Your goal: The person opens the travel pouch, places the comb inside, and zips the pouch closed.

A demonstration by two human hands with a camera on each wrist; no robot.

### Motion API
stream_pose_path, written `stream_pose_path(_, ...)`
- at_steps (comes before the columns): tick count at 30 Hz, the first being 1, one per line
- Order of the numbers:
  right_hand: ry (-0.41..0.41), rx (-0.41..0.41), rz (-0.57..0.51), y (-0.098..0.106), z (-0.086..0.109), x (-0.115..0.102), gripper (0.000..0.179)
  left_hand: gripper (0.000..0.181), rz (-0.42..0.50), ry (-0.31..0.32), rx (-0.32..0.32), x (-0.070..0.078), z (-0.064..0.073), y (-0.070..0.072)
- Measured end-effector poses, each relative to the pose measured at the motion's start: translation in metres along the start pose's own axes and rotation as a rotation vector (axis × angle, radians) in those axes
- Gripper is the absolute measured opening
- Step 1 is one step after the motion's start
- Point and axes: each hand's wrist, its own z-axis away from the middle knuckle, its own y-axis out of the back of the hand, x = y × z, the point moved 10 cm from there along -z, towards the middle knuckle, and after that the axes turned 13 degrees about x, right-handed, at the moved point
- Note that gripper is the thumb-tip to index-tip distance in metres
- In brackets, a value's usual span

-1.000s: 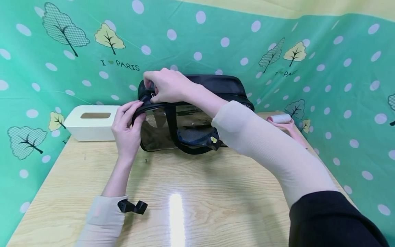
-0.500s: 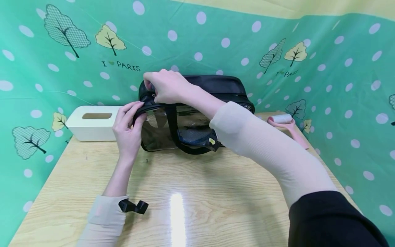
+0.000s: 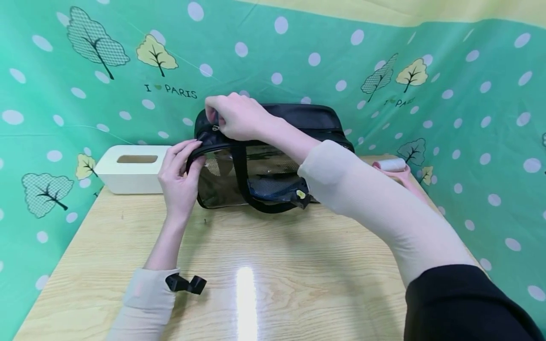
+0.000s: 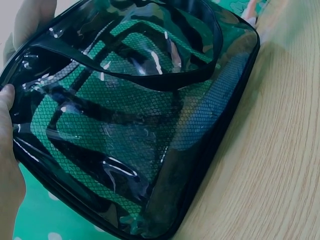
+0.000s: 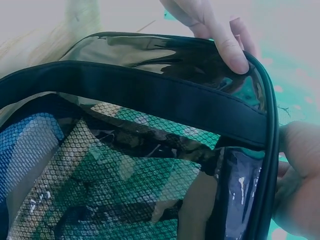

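Note:
A black-trimmed see-through handbag stands at the back of the table, its dark strap handle hanging down the clear front. My left hand pinches the rim at the bag's top left corner, thumb in front and fingers over the edge. Above that corner, my right hand has curled fingers at a small metal zipper pull, pinching it. In the left wrist view, mesh and a blue patch show through the clear panel. The right wrist view shows the left thumb pressing the bag's rim.
Left of the bag stands a white box with an oval slot on top. A pink-handled lint roller lies near the table's right edge. Behind hangs a green dotted curtain. The bag stands close against it on the wooden table.
My right hand has shifted slightly right and up at the zipper, and more of the pull shows. My left hand keeps its pinch on the corner. The whole head view has drifted a little.

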Motion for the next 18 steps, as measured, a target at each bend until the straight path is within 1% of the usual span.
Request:
stream_pose_path(2, -0.001, 0.001, -0.025, 0.002, 0.0, 0.001, 0.033, 0.026, -0.008, -0.007, 0.001, 0.001, 0.0, 0.0)
stream_pose_path(6, -0.004, -0.023, -0.083, 0.004, 0.001, 0.003, 0.032, 0.026, -0.031, -0.017, 0.013, 0.002, -0.001, 0.001)
stream_pose_path(13, -0.058, -0.063, -0.135, 0.006, 0.002, 0.013, 0.019, 0.024, -0.078, -0.013, 0.032, 0.004, -0.003, 0.003)
stream_pose_path(18, -0.069, -0.076, -0.169, 0.007, 0.006, 0.019, 0.013, 0.023, -0.093, -0.004, 0.037, 0.002, -0.003, 0.003)
